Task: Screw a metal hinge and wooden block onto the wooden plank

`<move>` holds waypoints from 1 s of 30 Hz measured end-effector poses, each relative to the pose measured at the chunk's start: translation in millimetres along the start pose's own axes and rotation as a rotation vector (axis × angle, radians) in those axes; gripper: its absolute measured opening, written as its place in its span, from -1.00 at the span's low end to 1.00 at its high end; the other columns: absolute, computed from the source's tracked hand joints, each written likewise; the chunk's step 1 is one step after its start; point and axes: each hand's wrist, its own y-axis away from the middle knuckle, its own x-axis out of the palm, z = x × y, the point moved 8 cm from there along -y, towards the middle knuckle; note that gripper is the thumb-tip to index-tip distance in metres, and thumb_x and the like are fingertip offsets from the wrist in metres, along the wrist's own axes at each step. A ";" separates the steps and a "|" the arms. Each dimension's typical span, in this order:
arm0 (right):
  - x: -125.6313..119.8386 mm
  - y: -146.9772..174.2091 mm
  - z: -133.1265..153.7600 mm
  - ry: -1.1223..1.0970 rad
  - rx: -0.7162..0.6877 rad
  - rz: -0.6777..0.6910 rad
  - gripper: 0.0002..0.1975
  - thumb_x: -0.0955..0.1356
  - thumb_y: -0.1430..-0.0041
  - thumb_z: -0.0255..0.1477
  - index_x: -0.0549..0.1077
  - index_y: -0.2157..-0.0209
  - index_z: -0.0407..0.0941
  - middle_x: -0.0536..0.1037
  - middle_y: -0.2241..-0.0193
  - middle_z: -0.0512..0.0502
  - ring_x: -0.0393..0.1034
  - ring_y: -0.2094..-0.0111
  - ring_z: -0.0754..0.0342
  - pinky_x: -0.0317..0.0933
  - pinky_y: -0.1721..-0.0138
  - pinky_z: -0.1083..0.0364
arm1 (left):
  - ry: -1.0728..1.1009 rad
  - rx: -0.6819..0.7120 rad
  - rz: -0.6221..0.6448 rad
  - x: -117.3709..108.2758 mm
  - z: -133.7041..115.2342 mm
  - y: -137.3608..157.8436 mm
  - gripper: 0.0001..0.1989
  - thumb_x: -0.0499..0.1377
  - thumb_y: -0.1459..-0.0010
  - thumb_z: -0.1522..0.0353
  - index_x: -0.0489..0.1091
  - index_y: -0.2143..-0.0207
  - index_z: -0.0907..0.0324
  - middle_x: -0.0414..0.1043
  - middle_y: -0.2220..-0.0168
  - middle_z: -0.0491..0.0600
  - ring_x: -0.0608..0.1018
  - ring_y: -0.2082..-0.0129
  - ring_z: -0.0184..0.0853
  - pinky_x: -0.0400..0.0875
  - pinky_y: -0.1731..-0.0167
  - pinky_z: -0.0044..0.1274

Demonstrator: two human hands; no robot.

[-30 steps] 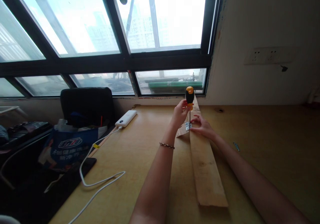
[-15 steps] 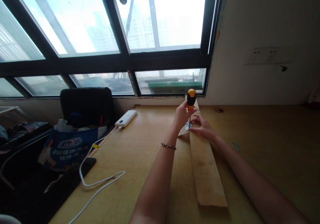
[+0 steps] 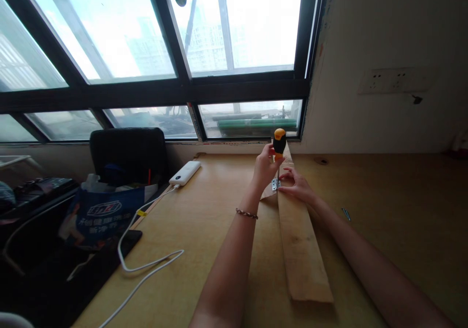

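A screwdriver (image 3: 280, 143) with a yellow and black handle stands upright in my left hand (image 3: 264, 168), whose fingers wrap the lower handle. Its shaft points down at a silver metal hinge (image 3: 275, 184) lying at the edge of a long wooden plank (image 3: 302, 245). My right hand (image 3: 297, 185) rests on the plank with thumb and forefinger around the hinge and the screwdriver's tip. The tip and any screw under it are hidden by the fingers. A second wooden piece (image 3: 268, 192) shows under the hinge's left side.
Two small metal pins or screws (image 3: 345, 214) lie on the table (image 3: 219, 211) to the right. A white power bank (image 3: 185, 173) with a white cable (image 3: 146, 271) sits at the left. Beyond the left edge are a black chair (image 3: 127, 152) and a blue bag (image 3: 102, 216).
The top of the screwdriver's handle and the left fingers have shifted very slightly. My right hand and the plank keep their places.
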 end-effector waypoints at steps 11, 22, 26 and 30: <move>-1.7 -0.6 4.9 0.036 0.001 0.004 -0.33 0.48 0.20 -0.31 0.18 0.02 -0.05 0.50 0.25 -0.07 0.41 0.16 -0.04 0.19 0.01 -0.08 | 0.130 -0.001 0.092 9.5 -4.5 0.8 -0.71 0.11 -0.05 0.48 0.21 0.13 0.17 0.45 0.18 0.08 0.48 0.11 -0.28 0.30 0.12 -0.44; -0.3 0.8 0.3 -0.016 0.003 -0.016 -0.34 0.48 0.19 -0.31 0.19 0.03 -0.04 0.50 0.25 -0.06 0.42 0.18 -0.01 0.22 0.01 -0.07 | 0.179 0.036 0.104 11.6 -16.2 -1.3 -0.68 0.14 -0.05 0.45 0.23 0.10 0.16 0.41 0.10 0.08 0.43 0.03 -0.27 0.30 0.08 -0.44; -0.9 0.5 0.5 -0.014 -0.002 -0.018 -0.34 0.48 0.19 -0.31 0.19 0.02 -0.05 0.51 0.25 -0.07 0.42 0.18 -0.01 0.22 0.01 -0.07 | 0.221 0.028 0.096 5.9 -24.1 -2.3 -0.68 0.14 -0.06 0.41 0.23 0.10 0.16 0.44 0.17 0.04 0.46 0.10 -0.29 0.35 0.15 -0.48; -0.9 -0.1 -0.5 0.010 0.004 -0.013 -0.33 0.48 0.20 -0.31 0.19 0.02 -0.04 0.51 0.24 -0.07 0.41 0.17 -0.01 0.21 0.01 -0.08 | 0.195 -0.011 0.043 -5.7 -25.7 -4.6 -0.64 0.18 -0.02 0.37 0.25 0.09 0.16 0.47 0.28 -0.02 0.50 0.25 -0.34 0.38 0.25 -0.51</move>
